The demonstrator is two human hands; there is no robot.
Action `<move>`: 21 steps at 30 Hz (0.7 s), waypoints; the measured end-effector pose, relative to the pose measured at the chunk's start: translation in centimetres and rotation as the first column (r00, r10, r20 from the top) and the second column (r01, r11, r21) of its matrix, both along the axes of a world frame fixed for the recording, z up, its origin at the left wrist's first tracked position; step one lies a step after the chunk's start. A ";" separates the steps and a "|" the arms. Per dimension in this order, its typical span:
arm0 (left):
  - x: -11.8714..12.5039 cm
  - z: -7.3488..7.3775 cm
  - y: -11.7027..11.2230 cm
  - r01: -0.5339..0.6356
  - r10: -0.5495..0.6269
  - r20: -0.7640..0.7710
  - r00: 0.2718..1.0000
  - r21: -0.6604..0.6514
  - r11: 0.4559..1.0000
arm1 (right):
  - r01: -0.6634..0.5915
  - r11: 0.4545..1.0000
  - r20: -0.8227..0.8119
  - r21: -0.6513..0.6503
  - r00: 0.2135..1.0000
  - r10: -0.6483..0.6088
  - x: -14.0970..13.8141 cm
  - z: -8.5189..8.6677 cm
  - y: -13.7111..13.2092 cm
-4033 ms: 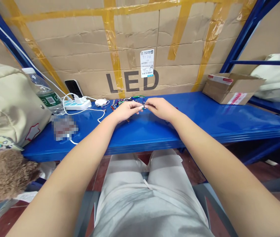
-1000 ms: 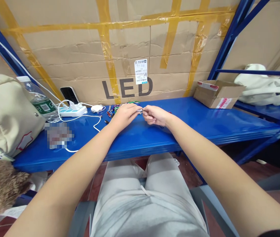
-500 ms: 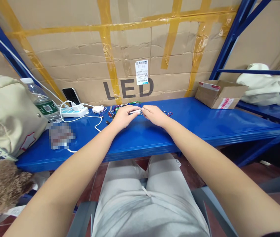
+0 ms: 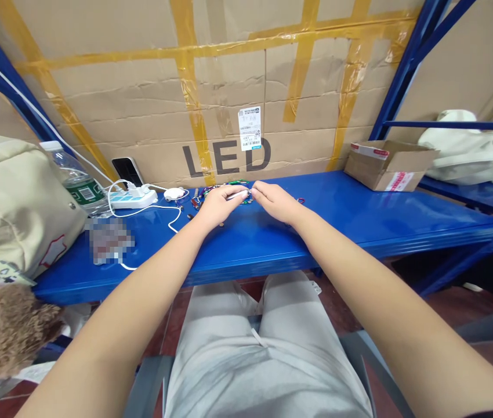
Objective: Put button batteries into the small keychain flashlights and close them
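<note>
Over the blue shelf, my left hand (image 4: 220, 204) is closed, with a slim silvery-white object (image 4: 236, 195) pinched between thumb and fingers. Its kind is too small to make out. My right hand (image 4: 271, 200) is closed just beside it, fingertips pressed together near the object's right end. What those fingertips hold is hidden. Behind my left hand lies a pile of small colourful metal pieces (image 4: 209, 188), some like clips or key rings, partly covered by the hand. A small red ring-like piece (image 4: 301, 200) shows past my right wrist.
On the left stand a power strip (image 4: 133, 198) with white cables, a phone (image 4: 126, 171), a water bottle (image 4: 82, 184) and a beige bag (image 4: 20, 197). An open small carton (image 4: 388, 165) sits at the right. A large taped cardboard box (image 4: 151, 116) backs the blue shelf (image 4: 359, 223).
My right hand has shifted slightly, its fingers more bent over the fingertips. My left hand keeps hold of the silvery-white object in nearly the same place. The view has moved slightly.
</note>
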State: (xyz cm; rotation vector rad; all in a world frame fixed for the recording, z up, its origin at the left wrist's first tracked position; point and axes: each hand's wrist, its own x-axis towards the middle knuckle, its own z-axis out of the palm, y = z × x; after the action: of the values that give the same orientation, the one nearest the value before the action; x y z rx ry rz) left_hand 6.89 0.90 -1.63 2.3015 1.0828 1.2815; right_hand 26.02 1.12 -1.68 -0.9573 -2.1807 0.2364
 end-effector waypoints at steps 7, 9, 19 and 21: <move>-0.1 -0.3 0.3 0.072 -0.063 0.067 0.996 -0.143 0.987 | 0.039 0.998 0.057 0.045 0.997 -0.042 -0.2 -0.1 0.2; -0.1 -0.4 0.3 0.056 -0.056 0.013 0.998 -0.071 0.996 | -0.021 0.996 -0.075 -0.081 0.997 0.015 -0.6 -0.2 0.3; 0.1 -0.3 0.5 0.045 0.057 -0.218 0.974 0.435 0.900 | -0.457 0.633 -0.524 -0.625 0.846 0.093 -0.6 0.5 -0.2; 0.2 -0.3 0.6 -0.008 0.094 -0.191 0.977 0.408 0.913 | -0.292 0.776 -0.387 -0.559 0.920 0.068 0.1 0.5 0.6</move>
State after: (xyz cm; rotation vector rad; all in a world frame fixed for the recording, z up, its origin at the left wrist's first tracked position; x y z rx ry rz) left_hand 7.07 1.48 -1.94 2.7847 1.0220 1.4236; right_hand 26.10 1.68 -1.13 -0.9370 -1.8777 1.1796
